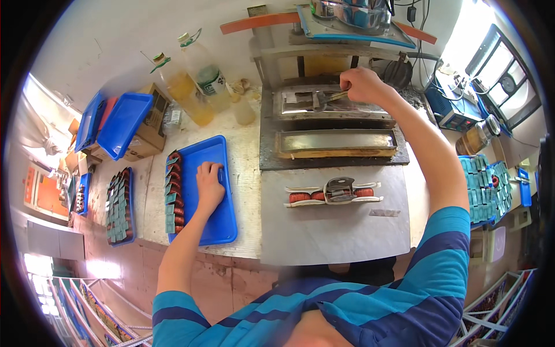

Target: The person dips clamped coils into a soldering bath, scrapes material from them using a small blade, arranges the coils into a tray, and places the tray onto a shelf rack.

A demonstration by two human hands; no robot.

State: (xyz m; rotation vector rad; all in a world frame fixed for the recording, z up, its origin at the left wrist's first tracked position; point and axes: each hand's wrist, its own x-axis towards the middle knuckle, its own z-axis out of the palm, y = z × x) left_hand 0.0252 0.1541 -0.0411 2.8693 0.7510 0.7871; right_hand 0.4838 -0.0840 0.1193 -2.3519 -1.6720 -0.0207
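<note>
My right hand (365,87) is closed around the handle of a flat, scraper-like metal tool (331,98). The tool's blade reaches over the rear metal trough (289,103), which has a shiny surface inside. My left hand (209,184) rests in the blue tray (218,231) near its right rim, fingers bent but apart, with nothing seen in them. A row of copper-wound coils with green tops (174,194) lines the tray's left side. In front of me lies a clamp fixture (339,191), its two pale strips holding red coils under a metal clip.
A second trough (336,142) stands nearer me. Bottles of yellowish liquid (188,95) stand at the back left. More coils fill a tray (119,208) at far left and others (480,188) at right. A blue electrical box (454,101) and a jar (478,136) stand back right.
</note>
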